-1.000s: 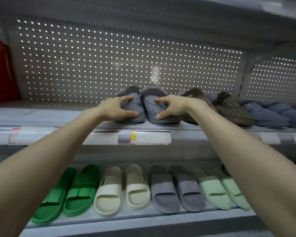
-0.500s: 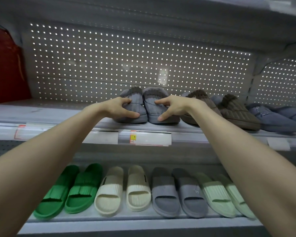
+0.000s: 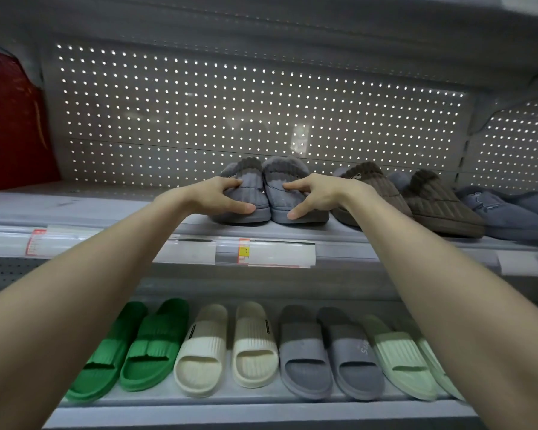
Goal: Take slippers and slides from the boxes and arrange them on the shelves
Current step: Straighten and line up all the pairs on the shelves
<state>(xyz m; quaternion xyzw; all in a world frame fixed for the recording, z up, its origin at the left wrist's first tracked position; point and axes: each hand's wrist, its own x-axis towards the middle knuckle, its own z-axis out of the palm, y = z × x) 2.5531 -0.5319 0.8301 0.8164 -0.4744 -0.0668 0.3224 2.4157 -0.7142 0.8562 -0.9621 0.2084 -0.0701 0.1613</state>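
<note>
Head view. On the upper grey metal shelf (image 3: 75, 209), left hand (image 3: 221, 197) and right hand (image 3: 317, 197) each grip one of the grey ribbed plush slippers (image 3: 255, 193), fingers on top, thumb at toe. Best practice: square toes to the near edge. Brown ribbed plush slippers (image 3: 438, 206) crowd the right; shifting room lies leftward.

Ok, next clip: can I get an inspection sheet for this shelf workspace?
Surface: upper shelf, price label on its front edge.
Job's things: grey slipper pair side by side on it; brown slippers and blue slippers to the right; slides lined up on the lower shelf.
Clutter: nothing seen.
Grips: left hand grips the left grey slipper, right hand the right one.
Cables: nothing seen.
Surroundings: perforated back panel, red object far left.
</note>
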